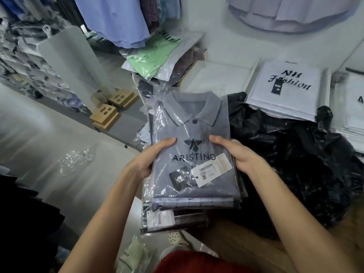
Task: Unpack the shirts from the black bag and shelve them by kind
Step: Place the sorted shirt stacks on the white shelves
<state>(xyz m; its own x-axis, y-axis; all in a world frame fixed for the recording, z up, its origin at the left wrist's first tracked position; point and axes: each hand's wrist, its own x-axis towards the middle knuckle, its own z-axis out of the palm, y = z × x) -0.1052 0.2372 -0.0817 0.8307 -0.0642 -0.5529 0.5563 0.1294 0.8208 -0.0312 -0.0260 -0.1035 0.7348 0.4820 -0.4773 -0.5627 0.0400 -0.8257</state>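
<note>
A stack of folded polo shirts in clear plastic sleeves (189, 133) sits in the centre, a grey one marked ARISTINO on top with a white price tag. My left hand (151, 158) grips the stack's left edge, thumb on top. My right hand (236, 152) grips the right edge the same way. The crumpled black bag (291, 164) lies just to the right of the stack, on a brown surface. More packed shirts show under the grey one at the stack's near end.
A green packed shirt (149, 60) tops a pile behind the stack. White NH Fashion packs (285, 89) are piled at the right. Hanging shirts (114, 18) fill the top. A shelf with wooden blocks (110, 107) and wrapped shirts runs along the left.
</note>
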